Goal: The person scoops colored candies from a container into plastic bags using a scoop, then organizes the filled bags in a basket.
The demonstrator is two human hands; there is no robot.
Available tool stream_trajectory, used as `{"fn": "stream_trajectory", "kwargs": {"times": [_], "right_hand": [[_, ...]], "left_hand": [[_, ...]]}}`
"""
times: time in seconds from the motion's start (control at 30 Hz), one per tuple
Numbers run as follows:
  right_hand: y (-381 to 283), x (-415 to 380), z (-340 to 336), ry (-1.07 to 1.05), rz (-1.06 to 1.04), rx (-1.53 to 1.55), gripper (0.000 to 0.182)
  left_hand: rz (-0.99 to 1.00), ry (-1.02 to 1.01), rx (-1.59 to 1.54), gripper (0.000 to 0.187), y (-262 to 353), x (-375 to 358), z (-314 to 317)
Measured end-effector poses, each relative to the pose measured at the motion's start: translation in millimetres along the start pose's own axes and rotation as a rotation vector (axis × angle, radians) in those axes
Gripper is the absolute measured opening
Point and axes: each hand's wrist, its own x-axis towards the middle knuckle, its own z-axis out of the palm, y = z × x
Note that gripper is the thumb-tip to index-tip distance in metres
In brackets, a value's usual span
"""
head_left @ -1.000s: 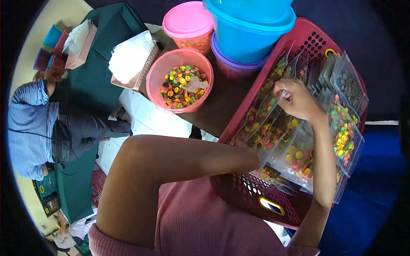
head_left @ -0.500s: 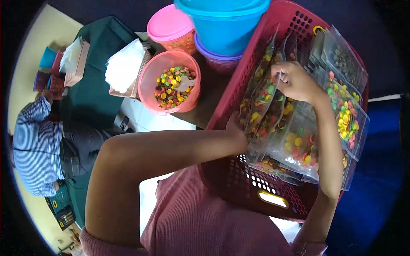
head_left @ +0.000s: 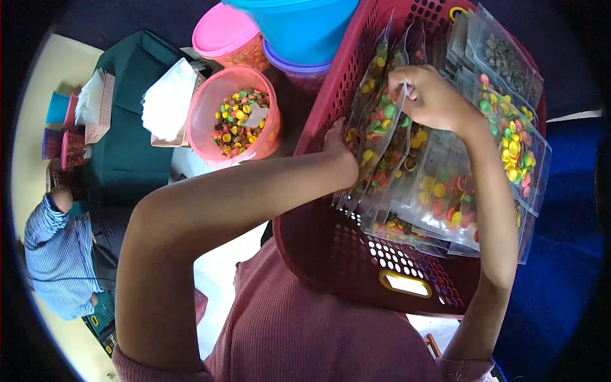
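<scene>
A red plastic basket (head_left: 305,254) holds rows of clear plastic bags filled with small round candies in yellow, green, red and brown. My right hand (head_left: 426,99) is closed, pinching the upper edge of one clear candy bag (head_left: 385,130) that stands upright in the row. At the left side of the same row is my left hand (head_left: 340,156), against the outer bags near the basket wall; its fingers are mostly hidden. Under my right forearm lie more filled bags (head_left: 439,197). Another bag of yellow, green and red candies (head_left: 509,146) rests on the right side.
An open pink tub (head_left: 197,127) holds loose candies and a pale scoop (head_left: 256,117). Behind it stand a pink-lidded tub (head_left: 223,32), a blue tub (head_left: 305,28) and a box of white sheets (head_left: 168,99). A person in a striped shirt (head_left: 60,254) works at the left by a green-covered table (head_left: 137,127).
The view has shifted, so the basket and tubs appear farther left. My right hand keeps its pinch on the bag. My left hand sits slightly higher by the row; the other person's arm has moved.
</scene>
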Motion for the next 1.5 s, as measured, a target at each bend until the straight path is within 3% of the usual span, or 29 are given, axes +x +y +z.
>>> {"fn": "stream_trajectory", "kwargs": {"times": [0.1,0.2,0.27,0.37,0.47,0.53,0.6,0.73,0.8,0.93,0.97,1.1,1.2,1.23,1.27,1.33,1.4,1.5], "right_hand": [[-1.6,0.1,0.4,-0.017,0.021,0.040,0.004],[-4.2,2.0,-1.1,-0.044,0.041,0.014,0.003],[0.1,1.8,1.0,-0.039,0.013,-0.007,0.003],[1.9,1.2,3.4,0.028,-0.047,0.006,0.001],[3.5,-0.1,3.9,0.038,-0.087,-0.001,0.001],[0.6,-2.9,5.5,0.128,-0.080,-0.054,0.004],[-5.8,0.1,-6.4,-0.098,0.047,0.099,0.014],[-5.4,-1.1,-7.3,-0.084,0.049,0.018,0.024],[0.1,0.5,1.3,-0.012,0.035,-0.060,0.005],[7.6,1.0,7.8,0.135,-0.089,-0.128,0.004],[7.2,2.2,6.0,0.117,-0.124,-0.116,0.004],[0.4,8.0,3.7,0.026,-0.058,-0.054,0.005],[-1.7,14.9,11.7,0.081,-0.052,-0.044,0.006],[-4.9,17.6,14.4,0.105,-0.104,-0.089,0.007],[-8.0,19.2,16.9,0.132,-0.149,-0.137,0.008],[-13.4,24.4,20.8,0.073,-0.057,-0.102,0.010],[-10.8,25.4,29.9,0.105,-0.027,-0.284,0.013],[-9.3,21.1,37.8,0.048,0.020,-0.261,0.020]], "left_hand": [[-0.156,-0.133,-0.034,0.037,4.4,-6.5,1.0],[-0.068,0.039,-0.022,0.039,3.0,-20.3,7.3],[-0.095,-0.184,0.114,0.041,2.2,-6.0,-3.3],[-0.125,-0.051,0.042,0.044,6.2,-42.5,6.0],[-0.192,-0.048,0.099,0.044,4.2,-44.8,5.9],[-0.244,-0.053,0.121,0.044,2.9,-44.1,5.4],[-0.281,-0.056,0.134,0.044,1.5,-42.7,4.1],[-0.318,-0.081,0.151,0.044,-0.9,-40.0,0.7],[-0.320,-0.109,0.133,0.044,-2.8,-39.1,-2.5],[-0.279,-0.174,0.047,0.044,-9.4,-36.1,-15.5],[-0.230,-0.282,0.133,0.043,-20.4,7.6,-40.7],[-0.271,-0.439,0.118,0.044,-33.4,41.7,-61.2],[0.004,-0.021,0.079,0.056,-51.0,61.2,-72.4],[0.020,0.327,0.271,0.058,-52.9,50.6,-56.1],[0.019,0.326,0.280,0.058,-47.1,38.0,-50.9],[-0.110,0.140,0.135,0.059,-28.8,8.4,-43.9],[-0.102,0.110,0.175,0.060,-25.9,2.0,-43.2],[-0.060,0.023,0.236,0.062,-23.9,-4.7,-42.7]]}}
